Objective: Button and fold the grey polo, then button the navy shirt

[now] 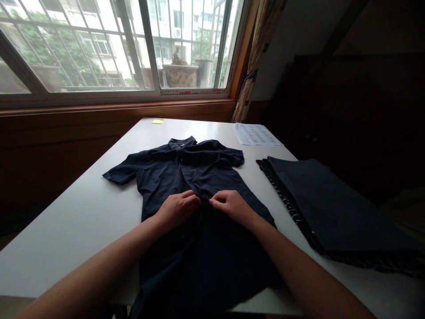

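Observation:
A dark navy short-sleeved shirt [159, 177] lies front up on the white table, collar toward the window, its hem hanging over the near edge. Buttons show down its front, and the fabric is wrinkled. At the middle of the front opening, my left hand [181, 206] pinches the shirt's edge with bent fingers. Just to its right, my right hand [230, 206] grips the other side of the opening between thumb and fingers. A small gap separates the two hands. Whether a button sits between the fingertips is hidden.
On the right of the white table [83, 212] lies a stack of folded dark clothes [335, 204], one with a white pattern. Printed paper sheets [257, 134] rest at the far right corner, and a yellow sticky note [157, 121] near the far edge. Beyond is a barred window [152, 53].

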`<state>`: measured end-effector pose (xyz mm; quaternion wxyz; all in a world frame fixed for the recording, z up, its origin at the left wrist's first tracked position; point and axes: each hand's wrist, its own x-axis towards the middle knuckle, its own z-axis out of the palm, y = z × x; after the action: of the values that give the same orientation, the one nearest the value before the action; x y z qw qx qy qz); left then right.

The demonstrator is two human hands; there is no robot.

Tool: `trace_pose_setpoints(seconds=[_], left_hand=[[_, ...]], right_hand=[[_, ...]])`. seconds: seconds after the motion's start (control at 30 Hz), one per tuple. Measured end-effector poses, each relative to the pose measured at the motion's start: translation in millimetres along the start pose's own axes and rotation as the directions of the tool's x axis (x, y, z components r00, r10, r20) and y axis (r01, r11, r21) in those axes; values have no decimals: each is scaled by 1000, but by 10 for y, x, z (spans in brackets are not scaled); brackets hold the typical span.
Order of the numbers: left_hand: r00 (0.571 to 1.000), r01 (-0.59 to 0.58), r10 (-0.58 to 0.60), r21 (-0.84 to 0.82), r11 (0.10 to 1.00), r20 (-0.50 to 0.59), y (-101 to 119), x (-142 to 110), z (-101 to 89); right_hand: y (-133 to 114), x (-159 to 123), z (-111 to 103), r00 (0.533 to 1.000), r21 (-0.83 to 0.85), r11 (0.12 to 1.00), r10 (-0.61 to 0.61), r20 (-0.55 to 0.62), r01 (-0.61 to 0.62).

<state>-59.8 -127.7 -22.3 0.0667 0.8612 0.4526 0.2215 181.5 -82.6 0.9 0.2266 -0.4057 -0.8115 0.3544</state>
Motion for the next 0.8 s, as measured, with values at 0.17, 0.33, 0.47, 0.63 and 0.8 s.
trace_pose_setpoints(seconds=[0.17, 0.33, 0.47, 0.63, 0.8], left_hand=[[999, 33, -33, -18, 999, 9, 8, -1, -8], [999, 38, -38, -25, 999, 0, 3, -4, 6], [999, 39, -39, -47, 998, -3, -1, -5, 5], [999, 44, -45, -83, 996, -6, 2, 1, -12], [999, 46, -49, -117, 992, -18, 3, 10, -19]], right_hand=[[-20, -18, 31, 991, -55, 996, -75, -107, 69], [-121, -82, 54, 957, -54, 960, -278, -77, 274], [-178, -120, 51, 945, -162, 932, -328, 2, 324], [-146, -114, 63, 963, -222, 937, -261, 64, 269], [-107, -75, 118, 975, -138, 965, -219, 45, 223]])
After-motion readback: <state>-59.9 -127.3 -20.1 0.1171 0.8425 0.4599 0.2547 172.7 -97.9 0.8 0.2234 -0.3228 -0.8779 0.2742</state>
